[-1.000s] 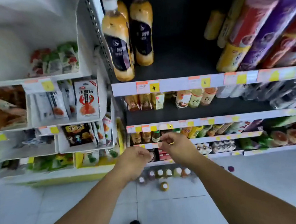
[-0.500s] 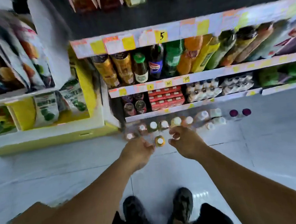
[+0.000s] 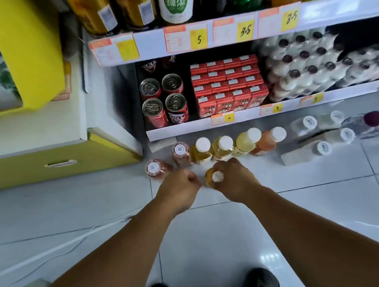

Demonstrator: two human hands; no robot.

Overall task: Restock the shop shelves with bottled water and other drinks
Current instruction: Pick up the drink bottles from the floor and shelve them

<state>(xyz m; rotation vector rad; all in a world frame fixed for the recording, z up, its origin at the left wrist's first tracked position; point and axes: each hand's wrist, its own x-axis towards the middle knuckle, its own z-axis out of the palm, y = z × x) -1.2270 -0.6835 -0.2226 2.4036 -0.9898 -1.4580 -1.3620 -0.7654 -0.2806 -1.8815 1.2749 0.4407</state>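
Right hand (image 3: 231, 181) now grips orange bottle (image 3: 211, 178); left fingers (image 3: 193, 181) curled.

I stand on a white tiled floor (image 3: 306, 213), my shoes (image 3: 260, 283) at six o'clock. At twelve, a row of bottles (image 3: 225, 148) stands on the tiles just before the bottom shelf (image 3: 182, 130); clear bottles (image 3: 318, 140) lie toward two o'clock. That shelf carries red cans (image 3: 164, 99), red cartons (image 3: 230, 85) and wrapped bottle packs (image 3: 304, 67). The shelf above (image 3: 337, 11) bears tall bottles (image 3: 175, 2). A yellow box (image 3: 58, 165) sits at ten o'clock.
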